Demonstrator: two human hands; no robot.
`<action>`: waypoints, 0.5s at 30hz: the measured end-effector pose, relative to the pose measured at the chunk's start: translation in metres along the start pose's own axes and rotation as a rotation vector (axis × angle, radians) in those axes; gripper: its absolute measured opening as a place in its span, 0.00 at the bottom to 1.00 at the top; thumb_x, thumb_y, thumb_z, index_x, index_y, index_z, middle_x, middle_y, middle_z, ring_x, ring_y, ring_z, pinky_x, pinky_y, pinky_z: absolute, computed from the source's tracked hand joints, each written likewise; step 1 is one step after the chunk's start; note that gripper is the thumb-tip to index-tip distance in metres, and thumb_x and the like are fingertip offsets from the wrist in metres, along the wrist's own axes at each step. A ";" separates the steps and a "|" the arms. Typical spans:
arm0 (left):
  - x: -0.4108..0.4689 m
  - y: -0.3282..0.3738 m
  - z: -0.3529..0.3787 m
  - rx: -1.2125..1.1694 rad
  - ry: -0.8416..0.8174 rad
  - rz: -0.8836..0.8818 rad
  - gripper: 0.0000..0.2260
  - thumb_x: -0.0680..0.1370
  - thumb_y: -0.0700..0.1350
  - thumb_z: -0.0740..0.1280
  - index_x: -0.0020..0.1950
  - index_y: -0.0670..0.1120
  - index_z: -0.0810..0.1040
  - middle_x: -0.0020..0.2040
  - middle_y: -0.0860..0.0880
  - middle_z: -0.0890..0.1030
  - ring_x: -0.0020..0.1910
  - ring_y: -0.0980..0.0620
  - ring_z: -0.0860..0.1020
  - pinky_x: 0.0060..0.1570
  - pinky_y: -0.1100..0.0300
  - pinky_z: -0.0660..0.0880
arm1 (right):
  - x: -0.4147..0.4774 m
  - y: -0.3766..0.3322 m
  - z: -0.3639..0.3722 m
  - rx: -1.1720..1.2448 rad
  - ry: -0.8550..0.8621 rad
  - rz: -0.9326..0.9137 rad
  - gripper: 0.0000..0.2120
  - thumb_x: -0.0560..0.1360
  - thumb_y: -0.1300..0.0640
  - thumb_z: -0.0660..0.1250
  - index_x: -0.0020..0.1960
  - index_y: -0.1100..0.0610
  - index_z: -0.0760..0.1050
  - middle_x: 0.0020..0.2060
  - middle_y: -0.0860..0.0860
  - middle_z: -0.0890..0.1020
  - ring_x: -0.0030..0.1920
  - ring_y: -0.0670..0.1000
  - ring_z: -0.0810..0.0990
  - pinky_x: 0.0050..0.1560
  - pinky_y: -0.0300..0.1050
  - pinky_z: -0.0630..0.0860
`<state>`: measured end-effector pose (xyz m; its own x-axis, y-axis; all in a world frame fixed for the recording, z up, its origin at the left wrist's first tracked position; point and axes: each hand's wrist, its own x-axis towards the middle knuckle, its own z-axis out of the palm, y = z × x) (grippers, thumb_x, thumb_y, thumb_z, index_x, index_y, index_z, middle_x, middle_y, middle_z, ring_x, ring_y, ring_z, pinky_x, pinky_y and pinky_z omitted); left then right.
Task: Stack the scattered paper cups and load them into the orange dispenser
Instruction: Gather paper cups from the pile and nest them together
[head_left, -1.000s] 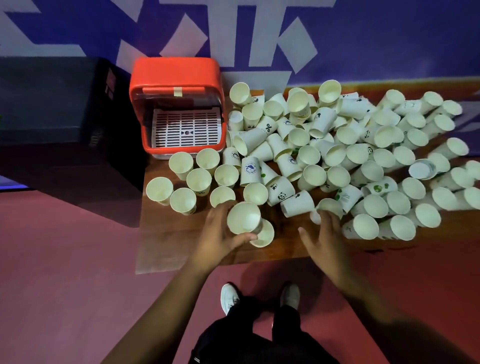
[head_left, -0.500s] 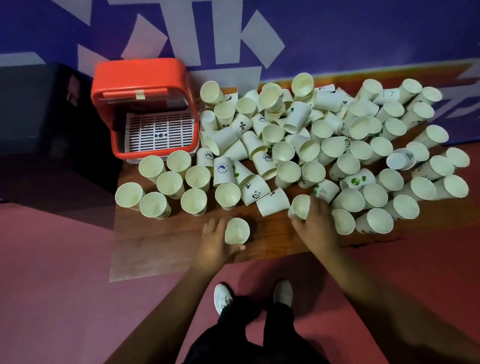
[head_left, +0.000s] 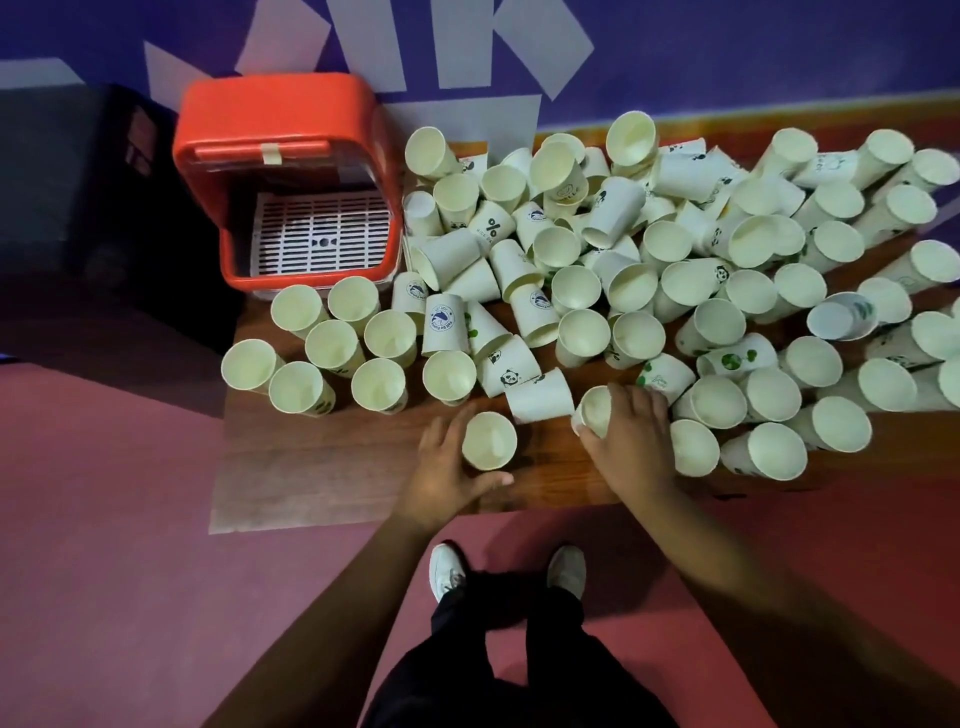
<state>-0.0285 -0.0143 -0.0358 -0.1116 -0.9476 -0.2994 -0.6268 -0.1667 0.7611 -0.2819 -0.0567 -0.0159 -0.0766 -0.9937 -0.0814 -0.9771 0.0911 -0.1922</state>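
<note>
Paper cups (head_left: 634, 293) are lying in a loose heap across the middle and right of the wooden table (head_left: 322, 467), many tipped on their sides, while a small group (head_left: 332, 343) is standing upright just in front of the orange dispenser (head_left: 280, 109). The dispenser is sitting at the table's far left corner, its front showing a white slotted tray (head_left: 322, 234). On my feed the left hand (head_left: 441, 470) is curling fingers and thumb round one upright cup (head_left: 488, 440) near the table's front edge, apart from the heap. The right hand (head_left: 631, 441) is gripping a second cup (head_left: 595, 410) at the heap's near edge, fingers draped over its rim. White shoes (head_left: 445, 569) are showing below on the red floor (head_left: 104, 571).
</note>
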 end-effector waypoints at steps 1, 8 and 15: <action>-0.002 0.001 -0.004 -0.024 0.018 -0.014 0.44 0.67 0.71 0.71 0.78 0.56 0.62 0.71 0.47 0.66 0.73 0.45 0.65 0.72 0.45 0.68 | -0.001 -0.001 -0.005 0.021 0.038 -0.018 0.32 0.68 0.45 0.73 0.66 0.60 0.72 0.59 0.59 0.77 0.62 0.62 0.70 0.64 0.57 0.69; 0.020 0.004 -0.046 0.116 0.278 0.008 0.23 0.75 0.54 0.71 0.65 0.43 0.75 0.58 0.44 0.72 0.57 0.44 0.75 0.59 0.45 0.75 | -0.015 -0.018 -0.044 0.165 0.260 -0.084 0.31 0.67 0.46 0.75 0.64 0.60 0.74 0.58 0.57 0.78 0.60 0.61 0.73 0.65 0.58 0.70; 0.046 0.010 -0.063 0.205 0.180 -0.036 0.22 0.76 0.45 0.72 0.69 0.43 0.75 0.64 0.42 0.72 0.55 0.40 0.80 0.54 0.47 0.79 | -0.025 -0.064 -0.053 0.367 0.106 -0.275 0.34 0.66 0.39 0.71 0.65 0.55 0.71 0.61 0.51 0.76 0.60 0.55 0.74 0.62 0.52 0.73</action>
<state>0.0089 -0.0772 -0.0056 0.0410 -0.9784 -0.2028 -0.7727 -0.1598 0.6143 -0.2276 -0.0413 0.0501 0.1369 -0.9836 0.1176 -0.8308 -0.1786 -0.5271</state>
